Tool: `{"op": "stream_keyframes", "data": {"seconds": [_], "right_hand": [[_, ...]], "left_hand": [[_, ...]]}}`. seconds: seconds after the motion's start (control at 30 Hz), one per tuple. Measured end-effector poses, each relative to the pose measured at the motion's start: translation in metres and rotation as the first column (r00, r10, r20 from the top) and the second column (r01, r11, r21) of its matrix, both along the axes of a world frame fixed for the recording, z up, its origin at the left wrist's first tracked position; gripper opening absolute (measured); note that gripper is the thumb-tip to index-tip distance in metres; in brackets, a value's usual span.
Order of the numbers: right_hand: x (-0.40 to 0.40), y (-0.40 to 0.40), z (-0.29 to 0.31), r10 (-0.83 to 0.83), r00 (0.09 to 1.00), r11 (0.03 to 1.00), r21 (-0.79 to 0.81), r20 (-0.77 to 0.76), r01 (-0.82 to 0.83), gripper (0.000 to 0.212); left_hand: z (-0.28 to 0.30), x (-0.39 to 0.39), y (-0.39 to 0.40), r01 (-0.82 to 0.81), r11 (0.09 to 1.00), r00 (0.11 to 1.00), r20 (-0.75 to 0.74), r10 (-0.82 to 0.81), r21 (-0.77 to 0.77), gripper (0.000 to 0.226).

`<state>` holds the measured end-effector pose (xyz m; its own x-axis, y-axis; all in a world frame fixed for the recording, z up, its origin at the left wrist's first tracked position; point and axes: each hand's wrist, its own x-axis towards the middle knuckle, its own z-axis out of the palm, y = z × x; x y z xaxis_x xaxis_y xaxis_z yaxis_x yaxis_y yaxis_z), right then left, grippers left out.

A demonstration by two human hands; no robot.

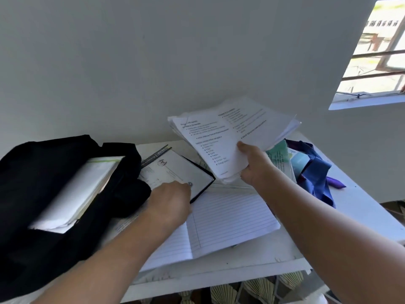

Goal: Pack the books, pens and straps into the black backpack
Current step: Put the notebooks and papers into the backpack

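The black backpack (43, 194) lies open on the table's left side, with a thick white book (76, 191) sticking out of its mouth. My right hand (254, 165) holds a stack of printed white pages (230, 137) up above the table, thumb on top. My left hand (171, 202) rests on the near edge of a dark-edged booklet (179, 170) beside the backpack; its fingers are hidden under the knuckles. An open lined notebook (219, 224) lies flat in the middle. Blue and purple straps (315, 172) are heaped at the right, over teal booklets (280, 156).
A dark pen (155, 156) lies behind the booklet near the wall. The white table (361, 205) stands against a white wall, and its front edge runs below the notebook. A barred window (377, 62) is at the upper right. Patterned cloth (241, 290) shows under the table.
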<state>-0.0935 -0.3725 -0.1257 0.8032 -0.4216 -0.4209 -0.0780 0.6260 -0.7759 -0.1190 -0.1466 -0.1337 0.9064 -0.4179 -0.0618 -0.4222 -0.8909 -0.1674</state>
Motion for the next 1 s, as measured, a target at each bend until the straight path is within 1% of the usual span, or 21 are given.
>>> {"op": "stream_keyframes", "data": {"seconds": [0.03,0.07,0.1,0.13,0.17,0.2,0.27,0.37,0.43,0.47,0.5,0.53,0.6,0.63,0.67,0.73,0.8,0.83,0.9,0.93,1.0], "right_hand": [[-0.003,0.002,0.002,0.006,1.0,1.0,0.008,0.008,-0.006,0.036],[-0.005,0.004,0.003,0.019,1.0,1.0,0.019,0.022,-0.019,0.035],[-0.007,0.004,0.003,0.033,0.999,0.999,0.028,0.031,-0.033,0.034],[-0.009,0.004,0.005,0.045,0.998,0.998,0.04,0.036,-0.046,0.033],[-0.011,0.004,0.007,0.052,0.998,0.997,0.051,0.038,-0.054,0.034],[-0.014,0.004,0.01,0.06,0.997,0.996,0.06,0.053,-0.063,0.034],[-0.017,0.004,0.015,0.073,0.994,0.994,0.072,0.081,-0.079,0.03],[-0.021,0.0,0.025,0.076,0.99,0.993,0.083,0.116,-0.085,0.024],[-0.024,-0.003,0.031,0.079,0.988,0.992,0.083,0.134,-0.09,0.025],[-0.026,-0.005,0.033,0.078,0.986,0.993,0.081,0.144,-0.091,0.022],[-0.026,-0.007,0.034,0.076,0.985,0.993,0.081,0.155,-0.09,0.017],[-0.027,-0.009,0.035,0.073,0.984,0.993,0.085,0.16,-0.088,0.014],[-0.028,-0.012,0.035,0.064,0.984,0.992,0.094,0.166,-0.08,0.016],[-0.028,-0.014,0.034,0.059,0.984,0.993,0.095,0.169,-0.076,0.018],[-0.029,-0.015,0.032,0.056,0.984,0.993,0.095,0.169,-0.072,0.017],[-0.03,-0.019,0.028,0.061,0.984,0.993,0.089,0.168,-0.077,0.011],[-0.033,-0.022,0.024,0.07,0.984,0.994,0.074,0.164,-0.083,0.006],[-0.034,-0.024,0.021,0.065,0.986,0.995,0.068,0.156,-0.076,0.007],[-0.037,-0.027,0.014,0.051,0.991,0.997,0.05,0.126,-0.058,0.014],[-0.038,-0.03,0.011,0.046,0.993,0.998,0.032,0.105,-0.049,0.018],[-0.041,-0.034,0.005,0.039,0.997,0.999,-0.012,0.059,-0.038,0.026]], "left_hand": [[-0.004,-0.007,-0.003,0.003,0.997,1.0,0.007,-0.003,0.079,0.027],[-0.006,-0.011,-0.005,0.03,0.991,0.997,0.062,-0.039,0.13,0.029],[-0.007,-0.012,-0.007,0.071,0.986,0.992,0.095,-0.086,0.148,0.031],[-0.01,-0.011,-0.009,0.072,0.986,0.995,0.064,-0.082,0.15,0.031],[-0.011,-0.008,-0.01,0.086,0.986,0.991,0.088,-0.099,0.144,0.032],[-0.008,-0.003,-0.01,0.085,0.986,0.993,0.068,-0.095,0.14,0.032],[0.008,0.007,-0.012,0.046,0.997,0.995,0.084,-0.051,0.069,0.024],[0.029,0.023,-0.017,0.002,0.994,0.999,0.048,0.003,-0.114,0.004],[0.044,0.037,-0.027,-0.058,0.948,0.998,-0.024,0.053,-0.314,0.027],[0.052,0.044,-0.035,-0.081,0.901,0.996,-0.058,0.062,-0.427,0.033],[0.058,0.05,-0.043,-0.115,0.835,0.992,-0.101,0.071,-0.538,0.035],[0.064,0.054,-0.053,-0.149,0.748,0.986,-0.154,0.063,-0.647,0.031],[0.065,0.055,-0.074,-0.244,0.529,0.961,-0.276,0.02,-0.812,0.009],[0.064,0.051,-0.082,-0.295,0.421,0.939,-0.341,-0.037,-0.858,0.004],[0.059,0.047,-0.088,-0.349,0.336,0.911,-0.401,-0.097,-0.875,0.014],[0.046,0.039,-0.091,-0.429,0.247,0.864,-0.474,-0.168,-0.869,0.019],[0.036,0.037,-0.085,-0.49,0.172,0.841,-0.516,-0.164,-0.854,0.02],[0.035,0.041,-0.079,-0.517,0.104,0.836,-0.527,-0.153,-0.85,0.023],[0.038,0.049,-0.065,-0.54,-0.03,0.834,-0.53,-0.156,-0.841,0.025],[0.044,0.056,-0.058,-0.543,-0.076,0.835,-0.528,-0.153,-0.836,0.024],[0.057,0.072,-0.042,-0.57,-0.21,0.821,-0.548,-0.158,-0.794,0.019]]}}
